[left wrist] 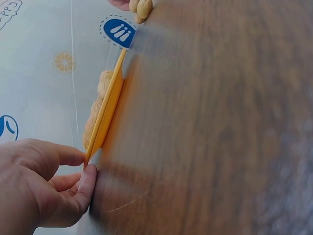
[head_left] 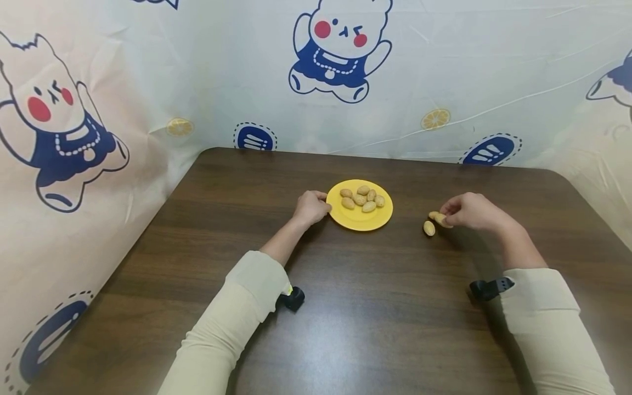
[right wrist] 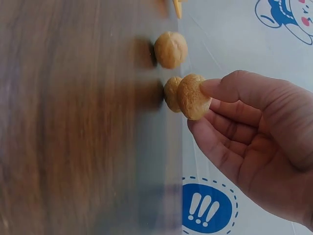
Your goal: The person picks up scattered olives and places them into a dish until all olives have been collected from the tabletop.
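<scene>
A round yellow plate (head_left: 359, 221) lies on the table with several unshelled peanuts (head_left: 368, 206) on it. At its left edge my left hand (head_left: 311, 208) pinches the rim, as the left wrist view also shows beside the plate (left wrist: 105, 125). My right hand (head_left: 475, 211), to the right of the plate, holds a peanut (right wrist: 193, 97) between thumb and fingertips. Just behind that one in the right wrist view is a second peanut (right wrist: 171, 94), and another loose peanut (head_left: 429, 228) lies close by on the table. Whether the held peanut touches the table I cannot tell.
The dark brown wooden table (head_left: 345, 318) has a shiny top. A pale curtain (head_left: 237, 66) with printed cartoon figures hangs along its back and sides. Black straps with small devices sit at both wrists, one (head_left: 491, 288) by the right sleeve.
</scene>
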`<state>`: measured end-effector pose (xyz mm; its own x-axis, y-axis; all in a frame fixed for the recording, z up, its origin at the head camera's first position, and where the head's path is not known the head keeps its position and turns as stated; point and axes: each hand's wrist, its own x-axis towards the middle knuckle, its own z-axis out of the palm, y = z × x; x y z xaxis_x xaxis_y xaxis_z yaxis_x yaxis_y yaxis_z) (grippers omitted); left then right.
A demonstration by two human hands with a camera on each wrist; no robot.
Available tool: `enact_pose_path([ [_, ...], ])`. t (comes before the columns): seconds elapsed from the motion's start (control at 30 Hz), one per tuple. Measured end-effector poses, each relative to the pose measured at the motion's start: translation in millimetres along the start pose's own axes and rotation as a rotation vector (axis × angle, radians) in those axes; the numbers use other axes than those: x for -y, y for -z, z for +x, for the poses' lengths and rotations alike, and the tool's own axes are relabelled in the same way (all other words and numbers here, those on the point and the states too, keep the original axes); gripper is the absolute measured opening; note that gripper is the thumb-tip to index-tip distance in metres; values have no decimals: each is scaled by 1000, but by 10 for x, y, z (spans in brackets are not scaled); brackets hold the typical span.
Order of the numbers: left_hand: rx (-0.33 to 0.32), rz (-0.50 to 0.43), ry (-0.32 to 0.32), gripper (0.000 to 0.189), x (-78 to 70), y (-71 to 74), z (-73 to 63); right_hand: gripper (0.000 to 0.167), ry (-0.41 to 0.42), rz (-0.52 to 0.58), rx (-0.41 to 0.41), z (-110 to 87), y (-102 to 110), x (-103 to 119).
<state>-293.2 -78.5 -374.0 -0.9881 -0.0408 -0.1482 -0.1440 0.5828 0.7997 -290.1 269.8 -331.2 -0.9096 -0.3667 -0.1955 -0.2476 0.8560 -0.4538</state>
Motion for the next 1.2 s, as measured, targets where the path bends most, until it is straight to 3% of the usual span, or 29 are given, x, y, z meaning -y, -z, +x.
enact_pose_path([
  [0.63, -5, 3, 8, 37, -1, 0, -10, 23, 46, 25, -55, 103, -77, 170],
  [1.2, -11, 4, 5, 36, -1, 2, -9, 28, 19, 93, -22, 227, -115, 434],
])
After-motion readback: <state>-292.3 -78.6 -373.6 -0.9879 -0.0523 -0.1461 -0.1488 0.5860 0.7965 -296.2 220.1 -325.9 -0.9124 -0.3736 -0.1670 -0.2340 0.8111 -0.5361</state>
